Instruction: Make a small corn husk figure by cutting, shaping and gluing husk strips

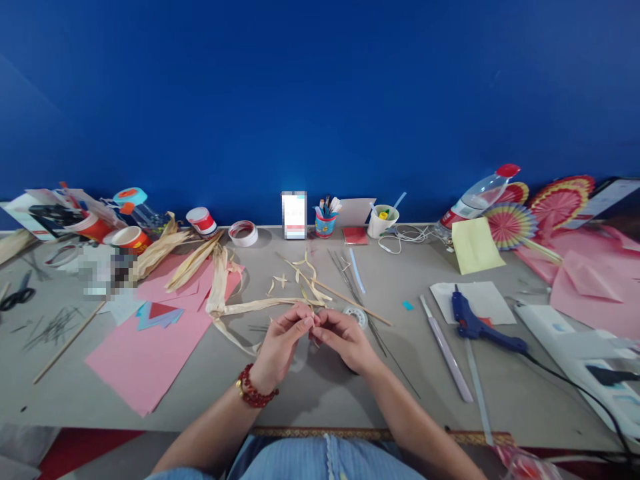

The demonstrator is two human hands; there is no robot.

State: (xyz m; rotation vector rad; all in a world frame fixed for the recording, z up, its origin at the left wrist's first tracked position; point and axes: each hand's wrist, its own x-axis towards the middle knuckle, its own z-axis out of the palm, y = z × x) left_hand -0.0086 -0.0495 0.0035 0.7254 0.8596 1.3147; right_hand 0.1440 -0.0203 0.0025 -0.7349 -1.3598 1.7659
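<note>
Fingertips (305, 323) of the left hand (284, 341) and right hand (349, 339) met, pinching a small piece (315, 343) I could barely make out, well left of the blue glue gun (470, 324). Farther left of it, I saw a dried husk strip (250, 306), then pink paper (145, 365).

- A small husk piece (314, 320), pale and thin, is pinched between the fingertips of the left hand (286, 333) and the right hand (349, 337); it is held above the surface (200, 400), near the middle of its width, between the front and back edges. Most of it is hidden by the fingers.
- A long husk strip (250, 307), cream-coloured and creased, is spread just beyond the left hand, roughly parallel to the back edge. Whether it is joined to the held piece cannot be told.
</note>
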